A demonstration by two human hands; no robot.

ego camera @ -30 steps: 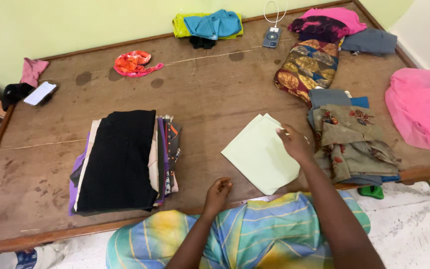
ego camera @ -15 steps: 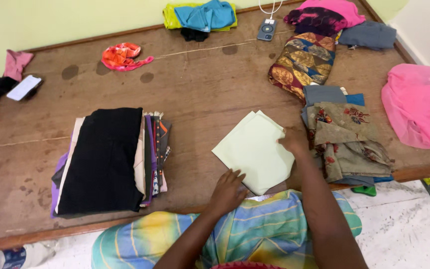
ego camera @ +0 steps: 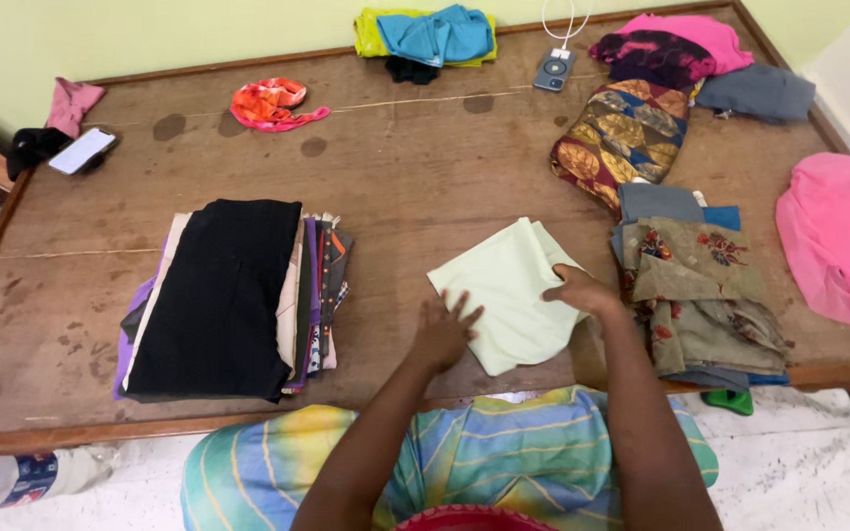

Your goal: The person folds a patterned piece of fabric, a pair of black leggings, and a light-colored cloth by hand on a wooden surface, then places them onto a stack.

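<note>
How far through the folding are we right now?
Done: a folded stack sits on the left of the table. In hand: the pale green cloth, with the left hand flat on it and the right hand at its edge. Left: the olive floral pile, patterned cloth and pink cloth lie loose.
</note>
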